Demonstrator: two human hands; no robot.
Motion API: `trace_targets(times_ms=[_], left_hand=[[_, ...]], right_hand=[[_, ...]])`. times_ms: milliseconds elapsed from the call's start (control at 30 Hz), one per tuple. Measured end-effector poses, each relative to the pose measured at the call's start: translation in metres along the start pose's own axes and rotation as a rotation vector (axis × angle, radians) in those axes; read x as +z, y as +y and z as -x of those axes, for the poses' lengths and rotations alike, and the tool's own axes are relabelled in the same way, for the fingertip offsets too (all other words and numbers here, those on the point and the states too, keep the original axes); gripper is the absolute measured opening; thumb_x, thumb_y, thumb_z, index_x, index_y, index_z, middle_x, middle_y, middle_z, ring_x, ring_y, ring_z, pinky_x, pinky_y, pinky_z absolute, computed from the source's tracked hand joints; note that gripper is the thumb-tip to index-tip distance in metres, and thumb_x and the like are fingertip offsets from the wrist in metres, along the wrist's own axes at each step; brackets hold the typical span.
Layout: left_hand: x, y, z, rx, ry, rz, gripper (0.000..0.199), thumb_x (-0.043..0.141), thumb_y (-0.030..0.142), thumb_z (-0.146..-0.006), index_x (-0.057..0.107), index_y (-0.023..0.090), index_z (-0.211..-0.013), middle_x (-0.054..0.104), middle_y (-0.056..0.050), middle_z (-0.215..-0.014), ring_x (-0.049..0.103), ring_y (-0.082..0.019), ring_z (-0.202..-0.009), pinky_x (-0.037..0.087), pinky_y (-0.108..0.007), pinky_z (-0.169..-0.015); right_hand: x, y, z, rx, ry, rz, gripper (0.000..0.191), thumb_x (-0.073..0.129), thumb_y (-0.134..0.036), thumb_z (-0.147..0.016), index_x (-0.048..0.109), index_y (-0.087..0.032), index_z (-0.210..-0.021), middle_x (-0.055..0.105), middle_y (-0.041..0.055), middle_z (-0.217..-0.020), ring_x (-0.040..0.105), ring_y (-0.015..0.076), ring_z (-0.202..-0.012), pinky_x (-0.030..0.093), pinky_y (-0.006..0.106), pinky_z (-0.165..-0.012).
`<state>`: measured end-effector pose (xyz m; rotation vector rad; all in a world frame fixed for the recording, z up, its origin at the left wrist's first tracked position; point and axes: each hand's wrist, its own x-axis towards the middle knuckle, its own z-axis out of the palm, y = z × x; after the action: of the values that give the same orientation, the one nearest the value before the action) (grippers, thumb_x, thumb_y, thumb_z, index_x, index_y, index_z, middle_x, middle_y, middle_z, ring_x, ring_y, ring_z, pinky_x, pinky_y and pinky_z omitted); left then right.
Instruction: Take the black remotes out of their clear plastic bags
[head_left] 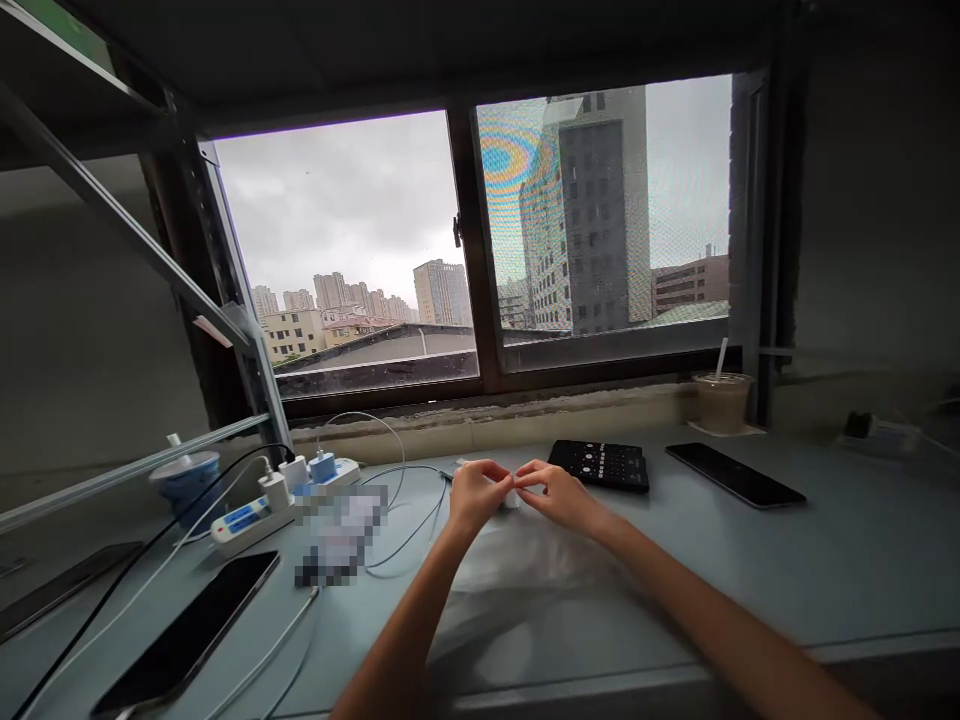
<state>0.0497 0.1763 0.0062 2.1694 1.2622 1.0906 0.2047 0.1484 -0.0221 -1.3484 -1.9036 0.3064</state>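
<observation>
My left hand (478, 492) and my right hand (559, 493) meet above the middle of the desk, their fingertips pinched together and nearly touching. What lies between the fingertips is too small to make out. A small whitish object (511, 499) shows just below them; whether it is held or rests on the desk I cannot tell. Under my forearms the desk surface (555, 660) looks glossy, perhaps with a clear film on it. Just behind my right hand lies a black device with rows of small keys or markings (600, 464).
On the left are a white power strip (251, 527) with plugs, a black phone (191, 630), trailing white cables (405, 545), a pixelated item (345, 535) and a blue cup (187, 485). A dark tablet (735, 475) and a straw cup (721, 402) stand right. Metal shelving (247, 330) frames the left.
</observation>
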Motion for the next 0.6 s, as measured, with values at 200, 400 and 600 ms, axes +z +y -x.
trace_targets(times_ms=[200,400,600], left_hand=[[0.011,0.003,0.004,0.014,-0.09,0.071,0.02,0.059,0.031,-0.067,0.07,0.014,-0.07,0.067,-0.004,-0.064,0.06,-0.015,-0.06,0.042,-0.022,-0.051],[0.004,-0.002,-0.003,-0.031,-0.063,-0.047,0.026,0.048,0.029,-0.077,0.069,0.015,-0.082,0.068,-0.005,-0.076,0.061,-0.017,-0.071,0.045,-0.025,-0.064],[-0.001,-0.017,0.0,-0.039,-0.096,-0.296,0.043,0.046,0.001,-0.066,0.065,0.018,-0.1,0.059,-0.008,-0.114,0.047,-0.025,-0.111,0.034,-0.034,-0.092]], right_hand=[[0.004,0.004,0.002,-0.076,-0.142,0.008,0.022,0.05,-0.029,-0.078,0.07,-0.02,-0.082,0.063,0.0048,-0.095,0.057,0.0157,-0.081,0.042,0.025,-0.069],[0.002,-0.003,0.005,0.031,-0.086,0.127,0.026,0.047,-0.031,-0.08,0.07,-0.021,-0.072,0.067,0.0034,-0.083,0.059,0.0175,-0.076,0.039,0.025,-0.064],[-0.004,-0.009,0.004,0.226,0.003,0.342,0.023,0.054,-0.035,-0.075,0.072,-0.021,-0.077,0.07,0.0059,-0.084,0.062,0.0219,-0.08,0.037,0.025,-0.06]])
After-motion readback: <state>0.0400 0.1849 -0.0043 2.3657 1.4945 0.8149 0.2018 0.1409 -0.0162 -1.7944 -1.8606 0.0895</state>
